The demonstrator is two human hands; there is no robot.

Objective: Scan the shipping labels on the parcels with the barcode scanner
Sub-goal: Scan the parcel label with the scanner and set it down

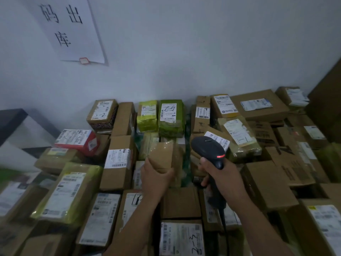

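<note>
A labelled parcel (181,239) lies below our hands. Our left hand (155,179) grips a taped carton (163,154), our right hand (224,177) the scanner (208,147) beside it.

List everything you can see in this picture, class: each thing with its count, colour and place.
cardboard parcels: many, brown, piled throughout
green parcels: two, bright green, back centre
red parcel: one, red, left
held parcel: one, brown, centre
barcode scanner: one, black, centre right
paper sign: one, white, upper left on the wall
left hand: one, grips held parcel
right hand: one, holds barcode scanner
</note>
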